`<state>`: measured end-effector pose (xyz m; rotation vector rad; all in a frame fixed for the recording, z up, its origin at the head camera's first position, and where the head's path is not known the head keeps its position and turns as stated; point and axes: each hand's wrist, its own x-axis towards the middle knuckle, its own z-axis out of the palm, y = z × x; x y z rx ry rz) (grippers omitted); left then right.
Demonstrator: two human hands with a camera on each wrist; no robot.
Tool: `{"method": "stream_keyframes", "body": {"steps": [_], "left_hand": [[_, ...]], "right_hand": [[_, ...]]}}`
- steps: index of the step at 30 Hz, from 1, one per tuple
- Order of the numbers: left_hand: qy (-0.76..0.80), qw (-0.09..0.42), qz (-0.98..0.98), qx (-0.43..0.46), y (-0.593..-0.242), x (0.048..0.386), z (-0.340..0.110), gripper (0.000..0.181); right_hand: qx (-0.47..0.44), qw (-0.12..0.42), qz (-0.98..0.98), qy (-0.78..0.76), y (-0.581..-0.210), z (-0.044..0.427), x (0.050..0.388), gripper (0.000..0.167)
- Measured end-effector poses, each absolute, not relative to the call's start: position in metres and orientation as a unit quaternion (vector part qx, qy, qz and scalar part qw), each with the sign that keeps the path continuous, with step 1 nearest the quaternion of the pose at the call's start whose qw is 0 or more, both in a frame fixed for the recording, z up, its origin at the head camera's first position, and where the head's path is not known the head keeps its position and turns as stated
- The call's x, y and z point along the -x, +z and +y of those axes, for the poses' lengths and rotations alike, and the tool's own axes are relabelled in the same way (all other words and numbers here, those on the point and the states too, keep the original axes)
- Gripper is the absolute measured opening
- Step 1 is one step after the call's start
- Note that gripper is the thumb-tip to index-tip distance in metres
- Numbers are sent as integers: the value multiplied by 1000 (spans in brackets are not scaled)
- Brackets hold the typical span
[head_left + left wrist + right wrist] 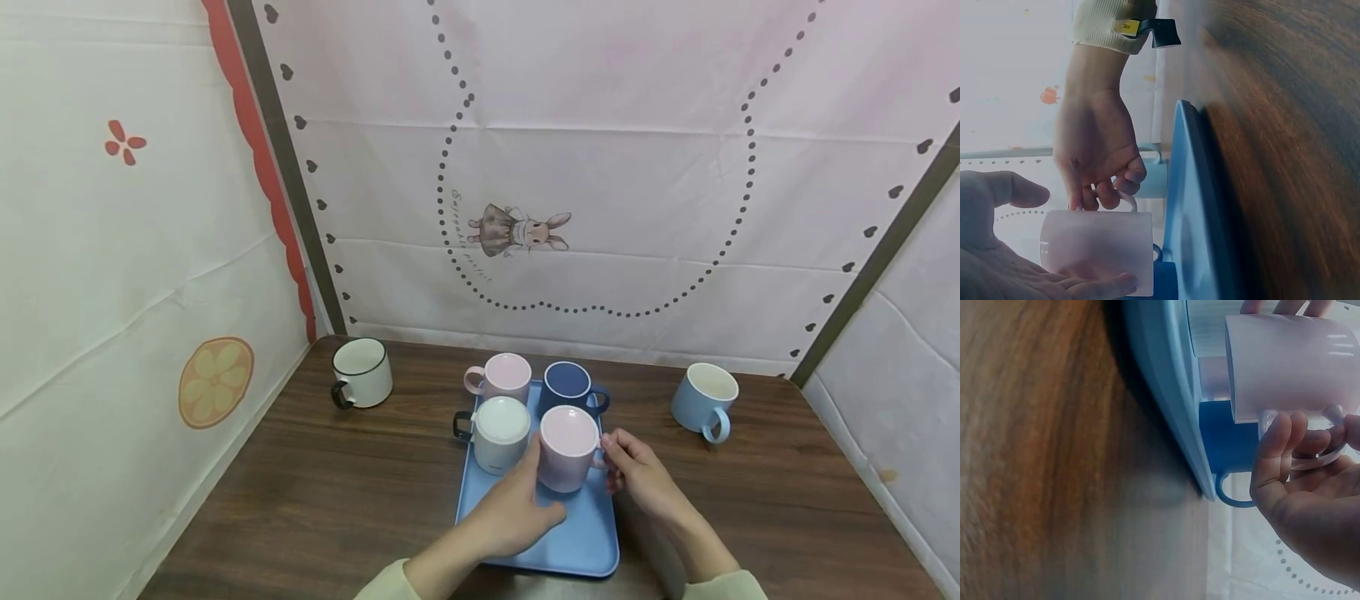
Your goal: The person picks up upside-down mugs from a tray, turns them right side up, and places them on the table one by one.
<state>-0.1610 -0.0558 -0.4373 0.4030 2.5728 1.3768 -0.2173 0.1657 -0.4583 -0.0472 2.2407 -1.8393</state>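
Left hand (pixel 997 234) cut by the left wrist view's edge — and in the head view, the right hand (pixel 637 473) masks part of the near pink mug's (pixel 566 460) handle (pixel 598 462)! That mug hides part of the navy mug (pixel 566 382), the white mug (pixel 501 442) the far pink mug's (pixel 507 375) base. Sleeves (pixel 392 583) run off the bottom; table (pixel 1041 487) blurred, right wrist view.

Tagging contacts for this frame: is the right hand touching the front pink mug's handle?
Touching. The right wrist view shows it: fingers of the right hand curl round the handle of the front pink mug.
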Motion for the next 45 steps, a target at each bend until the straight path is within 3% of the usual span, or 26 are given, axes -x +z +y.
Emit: {"method": "stream_keyframes", "body": {"steps": [28,35,45], "left_hand": [[417,116,888,-154,-417,126,-73,102],[419,157,881,-150,-418,122,-79,105],[429,178,872,-154,-420,120,-83,105]], "right_hand": [[103,151,771,-610,-444,170,192,41],[142,164,767,-604,-448,168,185,43],[152,175,770,-594,-448,167,182,44]]}}
